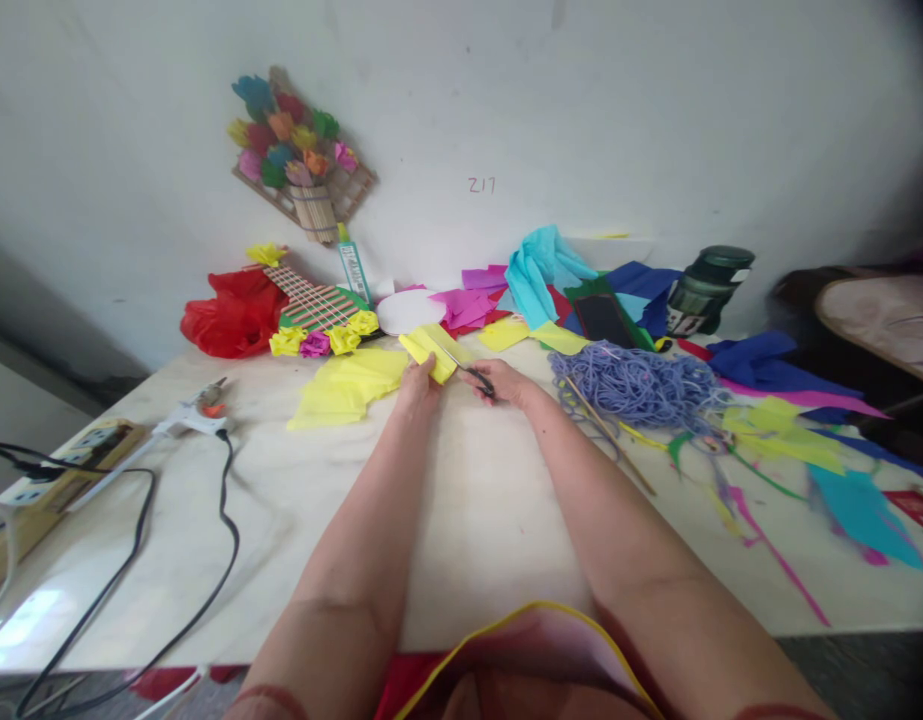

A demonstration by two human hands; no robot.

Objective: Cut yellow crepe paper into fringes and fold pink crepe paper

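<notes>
My left hand [423, 385] is closed on a folded piece of yellow crepe paper [432, 350], pinching it near its lower edge. In my right hand [506, 385] is a pair of scissors [479, 379] with dark handles, its fingers wrapped round them. The blades point up and left and lie against the yellow paper; whether they are apart I cannot tell. Left of my left hand, a wider sheet of yellow crepe paper [348, 385] lies flat on the table.
A glue gun [198, 415] with its cord and a power strip [63, 470] are at left. Tangled purple yarn [641, 385], a wooden stick [607, 435] and paper scraps lie at right. Behind stand a stick craft with paper flowers [315, 300] and a dark bottle [708, 290].
</notes>
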